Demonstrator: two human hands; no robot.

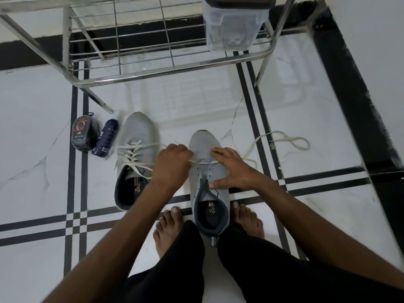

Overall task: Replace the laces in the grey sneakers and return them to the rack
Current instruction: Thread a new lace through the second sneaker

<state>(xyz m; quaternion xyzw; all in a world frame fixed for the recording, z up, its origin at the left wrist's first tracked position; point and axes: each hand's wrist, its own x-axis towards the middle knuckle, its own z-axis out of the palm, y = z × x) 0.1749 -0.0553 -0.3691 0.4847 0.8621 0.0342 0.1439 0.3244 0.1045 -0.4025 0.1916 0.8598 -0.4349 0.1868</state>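
on a glossy white marble-look floor point(306, 101) with black inlay stripes crossing in a grid, two grey sneakers sit toe-out toward a steel wire rack point(140, 51). black skirting runs along the white wall behind and to the right. left sneaker point(136, 158) is laced in white, loose ends trailing. right sneaker point(207, 178) sits between bare feet, one lace point(282, 139) through the front eyelets only — the rest loops off right across the floor. left hand point(172, 164) is clenched, pinching the lace end at the eyelets. right hand point(234, 169) lies flat, fingers spread, pressing the sneaker's side. shoe polish box point(82, 134) and dark spray can point(106, 136) stand left of the sneakers. clear plastic tub point(231, 27) on the rack.
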